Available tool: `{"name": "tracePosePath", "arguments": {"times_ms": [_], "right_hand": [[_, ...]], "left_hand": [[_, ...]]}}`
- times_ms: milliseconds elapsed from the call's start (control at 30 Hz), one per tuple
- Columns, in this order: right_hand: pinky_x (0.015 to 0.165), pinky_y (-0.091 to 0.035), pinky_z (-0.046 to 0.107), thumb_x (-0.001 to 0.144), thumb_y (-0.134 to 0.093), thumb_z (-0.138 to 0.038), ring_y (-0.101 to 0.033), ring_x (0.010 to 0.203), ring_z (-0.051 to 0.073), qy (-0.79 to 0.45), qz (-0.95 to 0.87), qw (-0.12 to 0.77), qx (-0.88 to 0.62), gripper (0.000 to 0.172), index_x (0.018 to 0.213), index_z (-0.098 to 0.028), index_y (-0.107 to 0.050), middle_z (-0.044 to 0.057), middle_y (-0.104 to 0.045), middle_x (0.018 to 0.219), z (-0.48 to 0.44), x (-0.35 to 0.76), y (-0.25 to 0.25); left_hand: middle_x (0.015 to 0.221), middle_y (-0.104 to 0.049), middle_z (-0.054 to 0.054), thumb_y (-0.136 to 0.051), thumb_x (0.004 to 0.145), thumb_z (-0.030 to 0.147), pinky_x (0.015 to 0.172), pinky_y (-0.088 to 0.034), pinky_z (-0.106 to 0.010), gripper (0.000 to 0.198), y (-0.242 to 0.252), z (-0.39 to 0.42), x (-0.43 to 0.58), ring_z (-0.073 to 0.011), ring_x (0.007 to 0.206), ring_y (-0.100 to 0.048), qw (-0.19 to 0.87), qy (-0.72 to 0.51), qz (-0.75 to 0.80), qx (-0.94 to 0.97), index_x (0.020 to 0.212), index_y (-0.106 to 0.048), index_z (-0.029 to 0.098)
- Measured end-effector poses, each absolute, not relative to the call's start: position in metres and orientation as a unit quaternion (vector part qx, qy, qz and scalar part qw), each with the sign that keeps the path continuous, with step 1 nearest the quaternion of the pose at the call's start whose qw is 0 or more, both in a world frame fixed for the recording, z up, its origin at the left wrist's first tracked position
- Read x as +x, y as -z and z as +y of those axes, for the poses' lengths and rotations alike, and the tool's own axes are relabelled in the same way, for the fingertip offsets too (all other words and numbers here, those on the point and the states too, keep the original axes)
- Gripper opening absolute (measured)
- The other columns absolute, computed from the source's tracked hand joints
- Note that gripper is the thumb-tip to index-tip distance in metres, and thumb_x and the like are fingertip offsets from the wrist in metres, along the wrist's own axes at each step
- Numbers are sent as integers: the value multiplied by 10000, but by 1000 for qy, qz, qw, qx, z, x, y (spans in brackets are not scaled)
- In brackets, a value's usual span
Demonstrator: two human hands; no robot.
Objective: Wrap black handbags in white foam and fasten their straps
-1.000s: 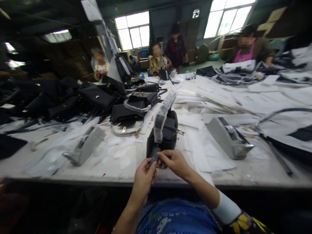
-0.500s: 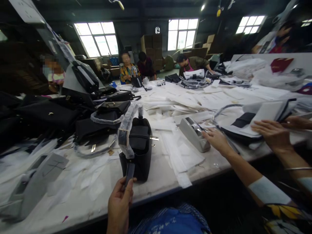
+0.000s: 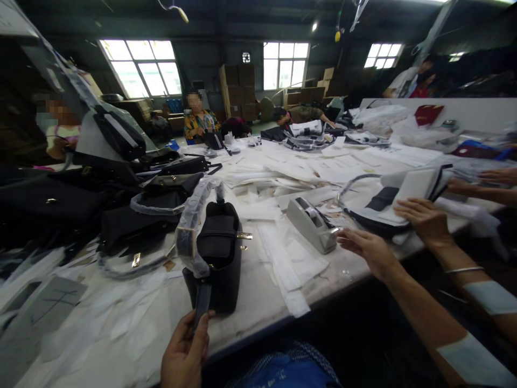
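My left hand is low at the table's near edge, pinched on the loose end of a black strap. The strap, wrapped in clear plastic higher up, loops over a small black handbag standing upright just beyond that hand. My right hand is stretched out to the right, fingers extended, with the fingertips at the front end of a grey tape dispenser. Nothing shows in that hand.
Another person's hand rests on a white-covered bag right of the dispenser. Black handbags pile up at the left, white paper sheets cover the table, and a second grey dispenser lies near left. Several people work at the far end.
My right hand let go of the strap end and swung right to the tape dispenser. The view turned right. My left hand keeps its hold on the strap.
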State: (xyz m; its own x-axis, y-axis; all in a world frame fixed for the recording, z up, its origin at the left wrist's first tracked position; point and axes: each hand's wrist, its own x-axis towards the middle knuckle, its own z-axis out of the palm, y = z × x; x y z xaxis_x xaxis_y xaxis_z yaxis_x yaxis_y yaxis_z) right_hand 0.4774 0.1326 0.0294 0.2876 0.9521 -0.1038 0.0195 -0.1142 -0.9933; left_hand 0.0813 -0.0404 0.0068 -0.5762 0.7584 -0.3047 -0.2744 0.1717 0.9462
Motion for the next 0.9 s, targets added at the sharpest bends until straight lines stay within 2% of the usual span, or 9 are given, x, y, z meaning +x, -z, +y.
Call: {"name": "tracePosePath", "arguments": {"times_ms": [100, 200, 300, 400, 500, 633, 767, 900], "right_hand": [[597, -606, 324, 505, -896, -528, -704, 648, 213, -446, -373, 515, -629, 493, 788, -141, -780, 149, -758, 826, 126, 482, -5], [500, -558, 292, 474, -897, -553, -645, 539, 173, -419, -363, 519, -650, 510, 733, -134, -762, 135, -743, 735, 121, 483, 16], [522, -541, 289, 506, -878, -577, -620, 549, 160, -412, -379, 510, -653, 525, 765, -133, -770, 118, -744, 751, 106, 470, 20], [638, -544, 287, 639, -825, -566, -628, 617, 157, -447, -457, 471, -609, 467, 842, -148, -777, 82, -740, 761, 83, 431, 7], [686, -532, 280, 775, -741, -535, -635, 633, 157, -509, -556, 397, -523, 376, 819, -162, -766, 60, -721, 706, 61, 373, -15], [636, -532, 268, 838, -686, -504, -653, 623, 160, -601, -617, 319, -395, 334, 831, -176, -750, 54, -724, 736, 45, 294, -41], [601, -511, 242, 853, -672, -486, -649, 617, 148, -617, -655, 293, -323, 324, 825, -172, -747, 49, -720, 731, 44, 232, -49], [536, -476, 229, 845, -660, -520, -610, 548, 137, -592, -666, 280, -357, 383, 748, -158, -739, 46, -692, 629, 51, 194, -45]], "left_hand": [[581, -518, 64, -895, 506, 537, 385, -240, -145, 641, -8, -40, 83, -44, 450, -319, 418, -622, 636, 183, 996, -695, 174], [504, -400, 96, -901, 498, 531, 378, -230, -150, 659, -10, -40, 83, -52, 440, -308, 430, -620, 628, 188, 1014, -713, 168], [508, -393, 96, -900, 517, 518, 380, -236, -147, 689, -9, -40, 81, -49, 444, -305, 439, -618, 624, 189, 1082, -716, 169], [554, -470, 78, -887, 567, 491, 380, -227, -144, 686, -7, -41, 81, -41, 452, -294, 439, -624, 617, 191, 1145, -700, 173], [570, -500, 71, -847, 654, 473, 383, -215, -147, 637, -7, -43, 83, -39, 456, -269, 439, -631, 605, 206, 1185, -677, 165], [578, -480, 70, -763, 768, 476, 397, -209, -162, 521, -8, -45, 85, -43, 465, -263, 439, -630, 595, 238, 1163, -675, 148], [550, -412, 87, -700, 828, 482, 410, -203, -174, 465, -9, -45, 85, -47, 450, -257, 438, -622, 591, 268, 1166, -677, 165], [547, -500, 55, -683, 830, 495, 457, -324, -197, 516, -8, -47, 84, -76, 451, -377, 412, -622, 603, 283, 1228, -667, 167]]}}
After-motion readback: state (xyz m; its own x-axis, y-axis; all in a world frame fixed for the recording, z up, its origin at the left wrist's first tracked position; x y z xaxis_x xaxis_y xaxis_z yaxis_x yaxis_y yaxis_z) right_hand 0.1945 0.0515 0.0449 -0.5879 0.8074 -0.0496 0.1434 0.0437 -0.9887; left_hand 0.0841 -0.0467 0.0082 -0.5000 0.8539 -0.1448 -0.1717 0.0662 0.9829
